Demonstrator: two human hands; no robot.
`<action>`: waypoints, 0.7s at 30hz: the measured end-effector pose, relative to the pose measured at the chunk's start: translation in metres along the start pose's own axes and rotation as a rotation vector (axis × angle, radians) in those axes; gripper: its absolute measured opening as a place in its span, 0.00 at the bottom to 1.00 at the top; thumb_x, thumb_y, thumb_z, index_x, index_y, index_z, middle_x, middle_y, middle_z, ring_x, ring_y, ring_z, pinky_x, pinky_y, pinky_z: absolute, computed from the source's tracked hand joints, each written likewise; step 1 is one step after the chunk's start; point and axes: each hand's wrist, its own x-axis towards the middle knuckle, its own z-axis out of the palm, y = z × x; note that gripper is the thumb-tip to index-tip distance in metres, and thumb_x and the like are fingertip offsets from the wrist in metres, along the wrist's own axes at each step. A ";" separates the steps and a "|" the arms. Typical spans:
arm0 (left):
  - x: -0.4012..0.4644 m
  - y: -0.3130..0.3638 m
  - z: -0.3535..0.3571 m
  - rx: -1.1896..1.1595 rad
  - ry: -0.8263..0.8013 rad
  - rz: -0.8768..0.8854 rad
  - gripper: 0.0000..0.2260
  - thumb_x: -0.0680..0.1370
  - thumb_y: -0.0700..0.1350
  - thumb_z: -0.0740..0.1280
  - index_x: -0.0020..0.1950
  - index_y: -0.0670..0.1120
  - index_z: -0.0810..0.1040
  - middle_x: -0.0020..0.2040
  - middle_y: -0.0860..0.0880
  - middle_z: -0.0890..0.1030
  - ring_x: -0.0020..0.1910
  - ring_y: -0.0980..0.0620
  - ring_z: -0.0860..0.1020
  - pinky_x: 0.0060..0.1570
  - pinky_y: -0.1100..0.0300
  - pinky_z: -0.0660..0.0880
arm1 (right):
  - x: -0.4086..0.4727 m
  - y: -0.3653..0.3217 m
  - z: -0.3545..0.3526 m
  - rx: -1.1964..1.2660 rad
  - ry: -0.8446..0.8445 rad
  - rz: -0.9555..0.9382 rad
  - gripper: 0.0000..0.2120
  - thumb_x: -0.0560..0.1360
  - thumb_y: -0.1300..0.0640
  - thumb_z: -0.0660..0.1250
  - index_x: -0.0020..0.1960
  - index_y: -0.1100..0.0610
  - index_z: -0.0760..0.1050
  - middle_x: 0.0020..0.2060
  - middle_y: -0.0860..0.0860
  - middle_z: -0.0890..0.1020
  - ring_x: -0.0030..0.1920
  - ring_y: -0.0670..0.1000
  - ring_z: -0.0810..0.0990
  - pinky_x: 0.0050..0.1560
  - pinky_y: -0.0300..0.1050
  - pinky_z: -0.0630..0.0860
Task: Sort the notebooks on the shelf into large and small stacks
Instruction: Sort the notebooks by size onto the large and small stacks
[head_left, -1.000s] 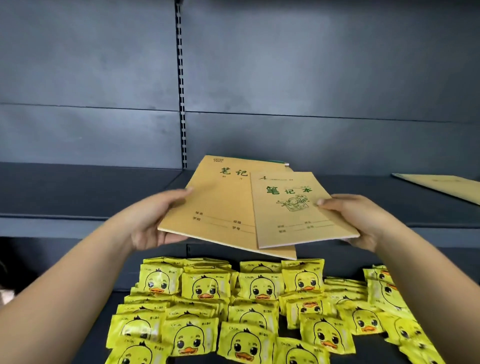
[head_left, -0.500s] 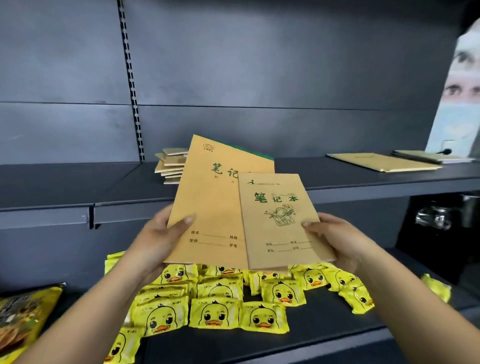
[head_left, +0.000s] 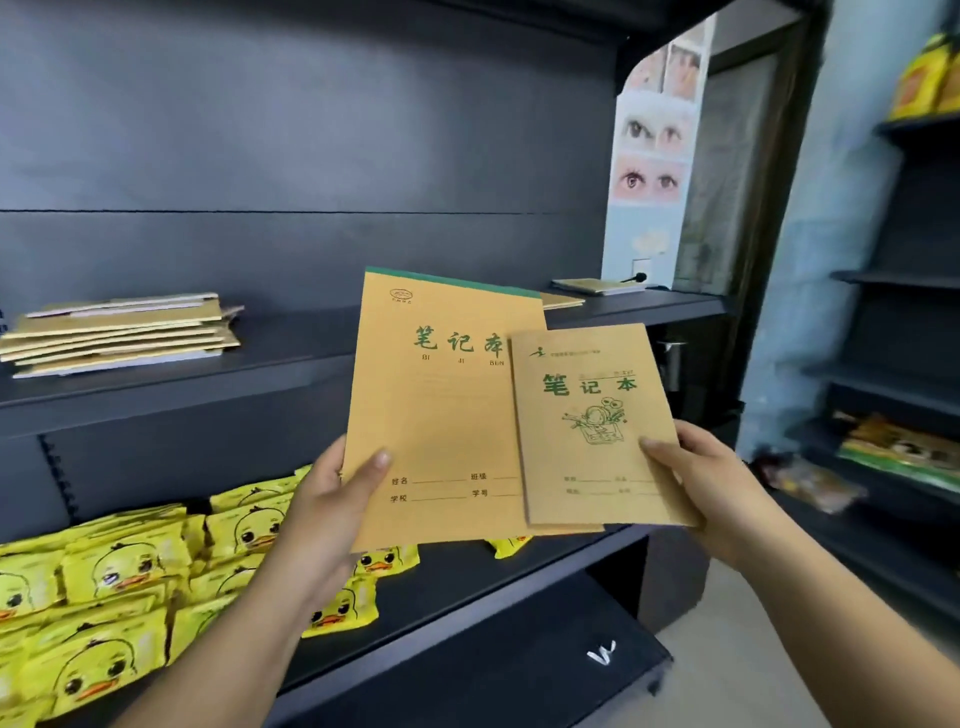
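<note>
Two brown notebooks were held up in front of the dark shelf (head_left: 311, 364). The large notebook (head_left: 441, 410), with its green top edge, was gripped at its lower left corner by the left hand (head_left: 322, 499) — the thumb was laid on the cover and the other fingers were hidden behind it. The small notebook (head_left: 592, 426) was pinched near its right edge by the right hand (head_left: 711, 483), thumb on the front, fingers behind. Its left edge was lapped over the large one, so the two were touching.

A messy pile of notebooks (head_left: 119, 332) was seen on the shelf at about 9 o'clock from the hands. Two flat notebooks (head_left: 597, 287) were lying far along the same shelf at about 1 o'clock; which sizes they were could not be told for sure. Yellow duck snack packets (head_left: 104, 582) were spread on the lower shelf at about 7 o'clock.

To do this step well, the two books should probably be pulled apart first — sideways, so neither cover is bent. Each one should then be laid flat on its own pile, big with big, small with small, with edges lined up. Thin paper covers like these could slip from a light pinch, so a firm hold would be wise.
</note>
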 end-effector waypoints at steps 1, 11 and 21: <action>-0.001 -0.002 0.013 -0.006 -0.013 -0.004 0.06 0.77 0.45 0.62 0.52 0.54 0.75 0.43 0.52 0.82 0.39 0.54 0.80 0.30 0.60 0.73 | -0.001 -0.001 -0.014 -0.001 0.020 -0.001 0.08 0.79 0.60 0.59 0.48 0.50 0.75 0.44 0.50 0.83 0.44 0.52 0.81 0.38 0.46 0.76; 0.038 -0.016 0.111 -0.019 -0.098 -0.005 0.05 0.77 0.43 0.63 0.51 0.52 0.75 0.43 0.50 0.81 0.40 0.51 0.78 0.34 0.57 0.74 | 0.045 -0.006 -0.098 -0.002 0.149 -0.005 0.06 0.79 0.61 0.60 0.50 0.54 0.75 0.45 0.52 0.82 0.46 0.54 0.80 0.42 0.48 0.78; 0.168 -0.011 0.184 -0.054 -0.029 0.080 0.07 0.78 0.43 0.62 0.54 0.52 0.74 0.45 0.49 0.80 0.42 0.50 0.77 0.31 0.57 0.73 | 0.211 -0.041 -0.122 -0.038 0.115 -0.044 0.08 0.79 0.60 0.59 0.47 0.55 0.76 0.41 0.54 0.82 0.39 0.53 0.81 0.36 0.45 0.79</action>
